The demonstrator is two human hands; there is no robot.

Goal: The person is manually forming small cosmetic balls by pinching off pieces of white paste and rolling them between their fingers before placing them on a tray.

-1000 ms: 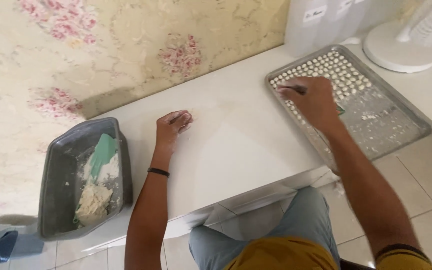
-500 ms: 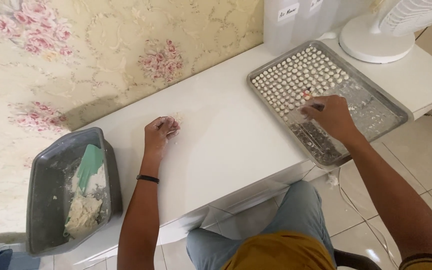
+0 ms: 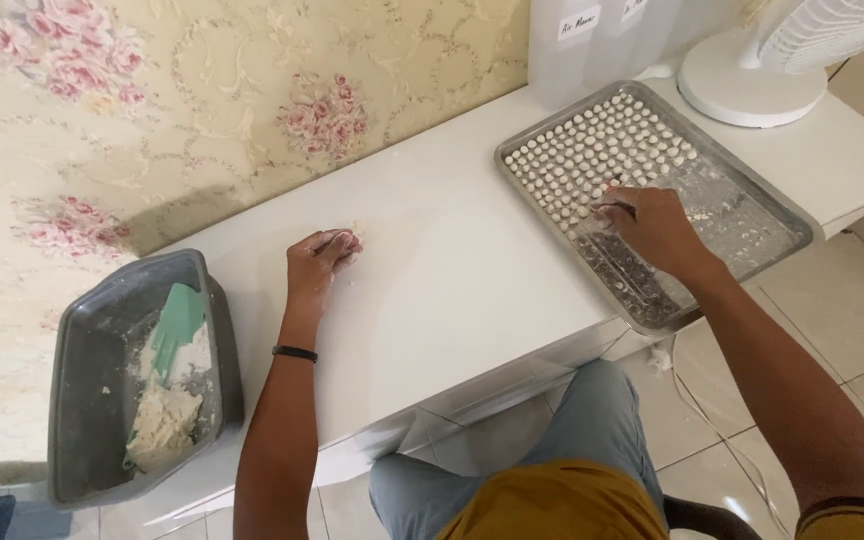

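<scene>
My left hand [image 3: 319, 258] rests on the white table [image 3: 442, 290] with its fingers curled around a small lump of pale dough. My right hand [image 3: 652, 225] reaches over a metal baking tray [image 3: 752, 215] at the right and its fingertips pinch a small dough piece at the edge of the rows. Several small white dough balls [image 3: 602, 150] lie in rows across the tray's far half. The tray's near half is bare metal with some crumbs.
A grey plastic tub [image 3: 92, 400] at the left holds pale dough [image 3: 162, 425] and a green scraper [image 3: 180, 318]. A white fan's base [image 3: 747, 80] stands behind the tray. Flowered wallpaper backs the table. My knees and a tiled floor show below the table edge.
The view has shifted, so everything sits differently in frame. My right hand stays over the tray, moved slightly along the rows of balls. My left hand stays on the table with the dough.
</scene>
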